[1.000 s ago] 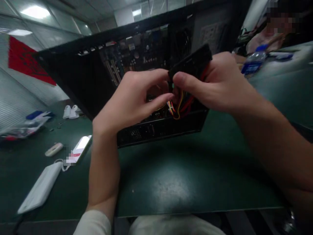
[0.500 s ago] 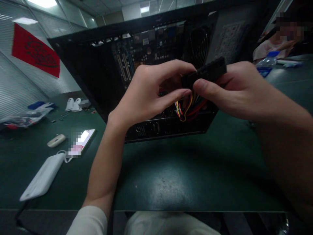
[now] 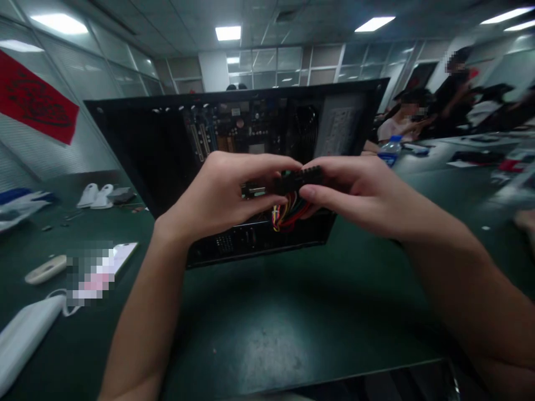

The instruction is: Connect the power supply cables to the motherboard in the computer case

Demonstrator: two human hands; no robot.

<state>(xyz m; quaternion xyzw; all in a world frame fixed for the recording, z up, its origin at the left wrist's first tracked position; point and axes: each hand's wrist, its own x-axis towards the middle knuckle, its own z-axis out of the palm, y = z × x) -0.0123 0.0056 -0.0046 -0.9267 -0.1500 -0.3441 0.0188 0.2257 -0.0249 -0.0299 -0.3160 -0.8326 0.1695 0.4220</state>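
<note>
An open black computer case (image 3: 137, 150) stands on the dark green table, its inside facing me. Between my hands, in front of the case, is a long black power connector (image 3: 298, 178) with a bundle of coloured wires (image 3: 288, 213) hanging below it. My left hand (image 3: 225, 189) pinches the connector's left end between thumb and fingers. At its right end, my right hand (image 3: 359, 192) grips it with the thumb in front. Behind them, the motherboard (image 3: 246, 125) and the power supply (image 3: 340, 128) show inside the case; my hands cover its lower middle.
On the left lie a phone (image 3: 121, 259), a white power bank (image 3: 31, 334) with a short cable, and a beige oval object (image 3: 45, 269). Farther back are white objects (image 3: 97, 195) and plastic bags. A blue-capped bottle (image 3: 393, 147) and seated people are at the right.
My view has tilted up and turned right, so the case sits lower and farther left in the picture. Both hands stay on the connector, which now appears more level.
</note>
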